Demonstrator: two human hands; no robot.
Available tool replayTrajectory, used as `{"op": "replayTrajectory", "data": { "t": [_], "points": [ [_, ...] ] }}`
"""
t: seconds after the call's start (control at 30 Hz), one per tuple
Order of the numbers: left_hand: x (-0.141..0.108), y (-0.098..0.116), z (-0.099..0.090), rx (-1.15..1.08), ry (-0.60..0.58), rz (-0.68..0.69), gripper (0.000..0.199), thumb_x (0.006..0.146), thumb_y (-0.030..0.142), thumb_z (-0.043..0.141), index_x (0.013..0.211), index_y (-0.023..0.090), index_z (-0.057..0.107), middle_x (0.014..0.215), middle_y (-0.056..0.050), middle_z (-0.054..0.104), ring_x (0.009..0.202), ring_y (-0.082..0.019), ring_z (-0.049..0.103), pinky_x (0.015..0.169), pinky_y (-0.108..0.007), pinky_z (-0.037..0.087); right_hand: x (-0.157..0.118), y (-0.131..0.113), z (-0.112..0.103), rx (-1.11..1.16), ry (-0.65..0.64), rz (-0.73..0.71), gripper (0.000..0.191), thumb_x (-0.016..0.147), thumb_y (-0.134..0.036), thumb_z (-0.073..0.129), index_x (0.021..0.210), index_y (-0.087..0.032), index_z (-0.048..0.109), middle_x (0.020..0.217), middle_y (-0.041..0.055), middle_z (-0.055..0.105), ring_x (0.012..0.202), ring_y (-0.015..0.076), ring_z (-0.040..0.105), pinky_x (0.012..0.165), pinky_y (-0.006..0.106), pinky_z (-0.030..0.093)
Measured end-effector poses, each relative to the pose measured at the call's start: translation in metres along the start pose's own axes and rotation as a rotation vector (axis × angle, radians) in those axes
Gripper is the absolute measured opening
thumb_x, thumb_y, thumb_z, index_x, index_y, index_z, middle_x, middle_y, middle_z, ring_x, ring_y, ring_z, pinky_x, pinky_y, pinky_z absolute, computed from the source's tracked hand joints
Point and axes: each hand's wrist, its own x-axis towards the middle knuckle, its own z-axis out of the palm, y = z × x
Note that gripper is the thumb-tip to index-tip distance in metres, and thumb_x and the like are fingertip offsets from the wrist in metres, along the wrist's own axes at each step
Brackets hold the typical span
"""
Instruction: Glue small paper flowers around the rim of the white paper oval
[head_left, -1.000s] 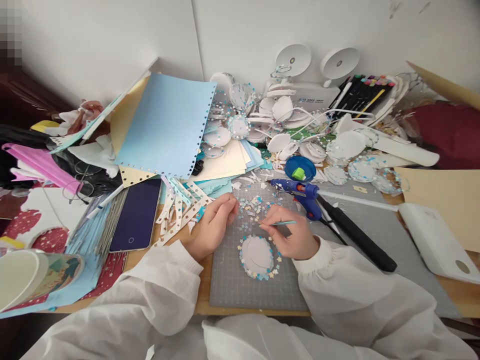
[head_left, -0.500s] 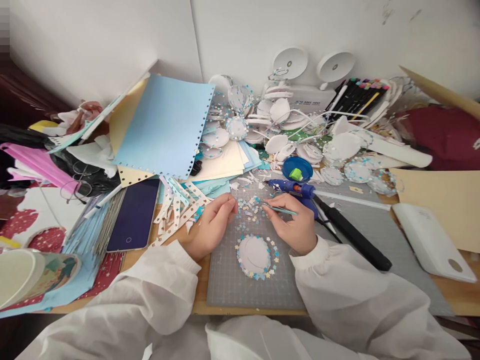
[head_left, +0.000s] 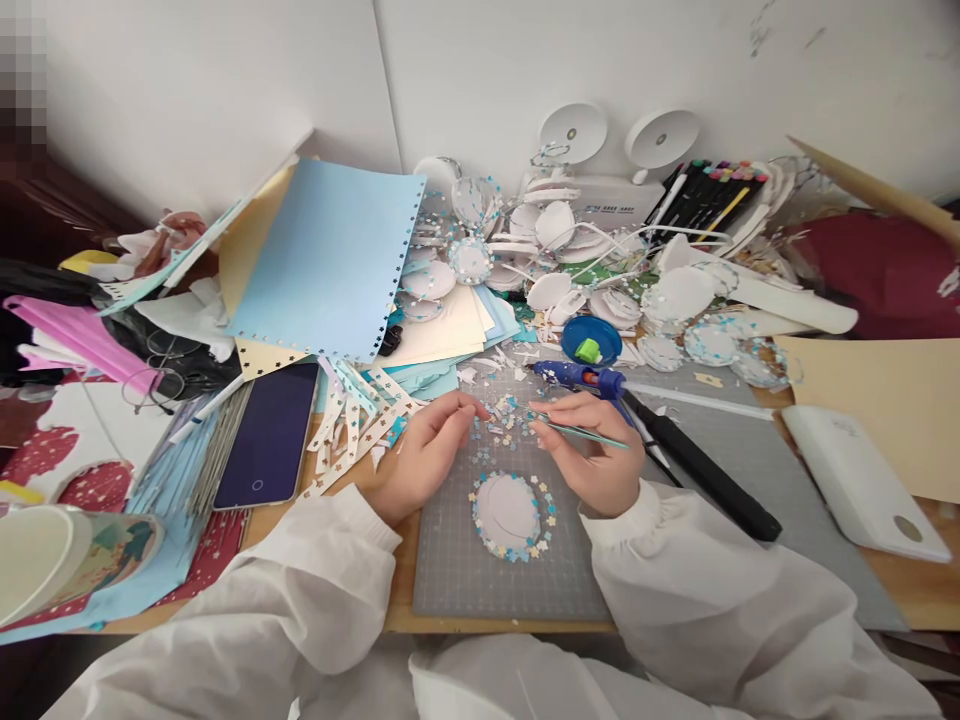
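Note:
My right hand [head_left: 592, 450] grips thin teal tweezers [head_left: 585, 433], their tips pointing left over a small pile of blue, white and cream paper stars [head_left: 510, 418]. At the left edge of that pile is my left hand [head_left: 431, 450], its thumb and fingers pressed together; whether anything small is between them is hidden. Nearer to me on the grey cutting mat [head_left: 465, 580] lies a white paper oval [head_left: 508, 510], ringed by blue, white and cream stars, with more stars in a second arc on its right.
A blue glue gun [head_left: 574, 376] and a black rod [head_left: 705, 470] lie right of the stars. Blue paper [head_left: 330, 260], punched strips [head_left: 352, 430] and a phone [head_left: 266, 435] are at left. Star-trimmed ovals crowd the back. A white device [head_left: 866, 480] lies far right.
My right hand has shifted slightly right and turned, so the tweezers show longer. My left fingertips have moved a little to the right. The view has shifted slightly.

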Motion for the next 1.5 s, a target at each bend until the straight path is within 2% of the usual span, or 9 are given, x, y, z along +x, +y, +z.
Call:
{"op": "replayTrajectory", "data": {
  "t": [0.13,0.27,0.47,0.67,0.8,1.03,1.2,1.33,1.5],
  "points": [
    [-0.0015,0.0023,0.0021,0.136,-0.045,0.012,0.024,0.089,0.032,0.049,0.098,0.015,0.063,0.056,0.005,0.036,0.054,-0.011,0.034,0.051,-0.023,0.027,-0.0016,-0.0021,-0.0003,0.053,-0.01,-0.012,0.027,0.072,-0.002,0.07,0.089,-0.021,0.061,0.085,0.0043,0.068,0.083,0.0212,0.07,0.065,0.036,0.061],
    [-0.0024,0.0018,0.0036,0.173,-0.067,0.03,0.028,0.088,0.036,0.053,0.101,0.014,0.063,0.052,0.007,0.031,0.05,-0.009,0.03,0.048,-0.022,0.024,-0.0023,-0.0031,-0.0008,0.055,-0.03,-0.005,0.031,0.07,0.001,0.07,0.09,-0.021,0.062,0.087,0.0049,0.069,0.085,0.0209,0.07,0.068,0.036,0.061],
    [-0.0009,-0.0016,0.0036,0.164,-0.066,0.076,0.03,0.087,0.041,0.055,0.094,0.013,0.063,0.054,0.007,0.032,0.05,-0.008,0.03,0.048,-0.021,0.024,-0.0033,-0.001,-0.001,0.072,-0.047,0.008,0.031,0.07,0.0,0.07,0.091,-0.021,0.062,0.088,0.005,0.069,0.084,0.021,0.07,0.065,0.034,0.061],
    [-0.0011,0.0008,0.0036,0.211,-0.069,0.104,0.027,0.09,0.039,0.05,0.088,0.013,0.059,0.06,0.003,0.043,0.057,-0.01,0.038,0.053,-0.022,0.03,-0.0029,-0.0019,-0.0001,0.088,-0.054,0.041,0.028,0.072,-0.002,0.07,0.09,-0.021,0.061,0.086,0.005,0.069,0.083,0.0216,0.07,0.067,0.035,0.06],
    [-0.0024,0.0034,0.0046,0.259,-0.056,0.079,0.026,0.093,0.037,0.045,0.085,0.014,0.055,0.064,0.003,0.045,0.057,-0.011,0.039,0.054,-0.023,0.031,-0.0007,-0.0065,0.001,0.003,-0.105,-0.05,0.027,0.072,-0.003,0.07,0.09,-0.021,0.062,0.089,0.0063,0.071,0.085,0.0213,0.071,0.07,0.034,0.06],
    [-0.0027,0.0009,0.0054,0.357,0.002,0.125,0.025,0.095,0.033,0.039,0.081,0.016,0.052,0.067,0.002,0.048,0.061,-0.012,0.043,0.059,-0.024,0.034,0.0021,-0.0059,-0.003,-0.18,-0.311,-0.379,0.029,0.08,-0.004,0.062,0.101,-0.022,0.061,0.103,0.009,0.072,0.088,0.0165,0.071,0.069,0.029,0.061],
    [-0.0027,-0.0025,0.0056,0.374,0.017,0.135,0.023,0.095,0.031,0.037,0.082,0.017,0.05,0.067,0.001,0.048,0.064,-0.013,0.044,0.059,-0.024,0.035,0.0034,-0.0074,-0.0029,-0.384,-0.345,-0.515,0.02,0.083,-0.009,0.06,0.097,-0.023,0.063,0.095,0.0065,0.074,0.073,0.015,0.071,0.058,0.026,0.058],
    [-0.0038,-0.0021,0.0074,0.361,0.023,0.141,0.023,0.096,0.031,0.036,0.082,0.018,0.048,0.068,0.001,0.047,0.065,-0.014,0.045,0.061,-0.025,0.036,0.0019,-0.0096,0.0009,-0.467,-0.341,-0.508,0.025,0.083,-0.008,0.059,0.104,-0.022,0.063,0.088,0.0028,0.075,0.058,0.0134,0.066,0.051,0.027,0.052],
    [-0.0051,-0.0027,0.01,0.329,0.041,0.153,0.022,0.097,0.031,0.034,0.081,0.019,0.045,0.068,0.001,0.046,0.066,-0.014,0.045,0.062,-0.026,0.037,0.0,-0.0083,0.0016,-0.501,-0.351,-0.521,0.021,0.083,-0.01,0.06,0.097,-0.026,0.065,0.088,0.0001,0.075,0.059,0.0123,0.066,0.051,0.027,0.051]
  ]
}}
